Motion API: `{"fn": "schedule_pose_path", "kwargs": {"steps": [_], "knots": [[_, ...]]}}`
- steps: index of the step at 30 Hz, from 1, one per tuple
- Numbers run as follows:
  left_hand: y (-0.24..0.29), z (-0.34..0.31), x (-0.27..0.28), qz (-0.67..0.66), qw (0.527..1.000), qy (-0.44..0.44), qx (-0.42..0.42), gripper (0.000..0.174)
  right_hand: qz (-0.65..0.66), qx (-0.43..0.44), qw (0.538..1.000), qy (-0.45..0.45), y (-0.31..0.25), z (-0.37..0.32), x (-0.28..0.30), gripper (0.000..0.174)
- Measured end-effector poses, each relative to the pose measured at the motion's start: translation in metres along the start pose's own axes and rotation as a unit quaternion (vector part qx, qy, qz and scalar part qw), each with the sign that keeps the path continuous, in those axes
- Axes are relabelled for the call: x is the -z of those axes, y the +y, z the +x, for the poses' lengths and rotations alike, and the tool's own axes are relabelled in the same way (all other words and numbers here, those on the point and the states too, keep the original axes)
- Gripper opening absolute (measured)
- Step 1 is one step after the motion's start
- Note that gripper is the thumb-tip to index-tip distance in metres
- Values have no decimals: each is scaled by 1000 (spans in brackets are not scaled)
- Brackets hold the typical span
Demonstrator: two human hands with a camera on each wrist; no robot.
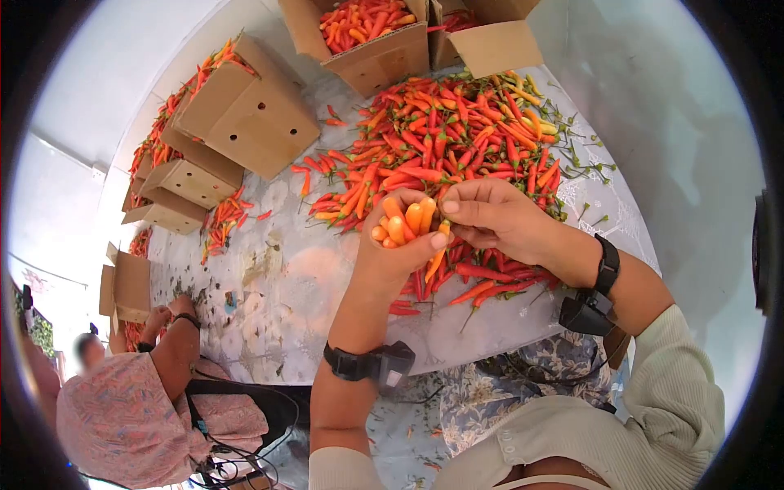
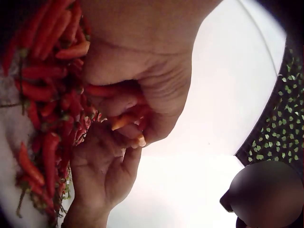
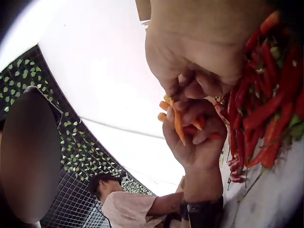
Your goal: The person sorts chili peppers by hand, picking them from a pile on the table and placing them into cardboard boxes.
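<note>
The left hand grips a bunch of orange chillies, their rounded ends showing between the curled fingers and thumb. Close against it, the right hand pinches the green stem end of one orange chilli, which the left thumb also holds. In the right wrist view this chilli hangs point down across the left palm. Under and behind both hands lies a large heap of red and orange chillies. The left wrist view shows the left hand curled round chillies, with the right hand touching it.
Cardboard boxes of chillies stand along the far and left sides of the table. Loose stems lie at the right edge. Another person sits at the left, hands at a small box.
</note>
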State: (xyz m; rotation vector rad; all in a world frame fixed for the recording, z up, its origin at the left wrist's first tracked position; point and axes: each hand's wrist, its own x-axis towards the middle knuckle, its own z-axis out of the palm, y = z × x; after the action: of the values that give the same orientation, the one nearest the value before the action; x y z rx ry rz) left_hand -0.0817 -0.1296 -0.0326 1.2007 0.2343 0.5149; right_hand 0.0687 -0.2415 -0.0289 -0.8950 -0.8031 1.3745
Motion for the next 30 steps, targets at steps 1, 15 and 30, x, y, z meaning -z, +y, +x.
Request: {"fn": "schedule_pose_path", "kwargs": {"steps": [1, 15, 30], "knots": [[0, 1, 0, 0, 1000, -6, -5, 41, -11, 0, 1000, 6, -1, -1, -2, 22], [4, -1, -15, 30, 996, 61, 54, 34, -597, 497, 603, 180, -1, 0, -4, 15], [15, 2, 5, -218, 969, 108, 41, 18, -663, 370, 610, 227, -1, 19, 21, 15]]}}
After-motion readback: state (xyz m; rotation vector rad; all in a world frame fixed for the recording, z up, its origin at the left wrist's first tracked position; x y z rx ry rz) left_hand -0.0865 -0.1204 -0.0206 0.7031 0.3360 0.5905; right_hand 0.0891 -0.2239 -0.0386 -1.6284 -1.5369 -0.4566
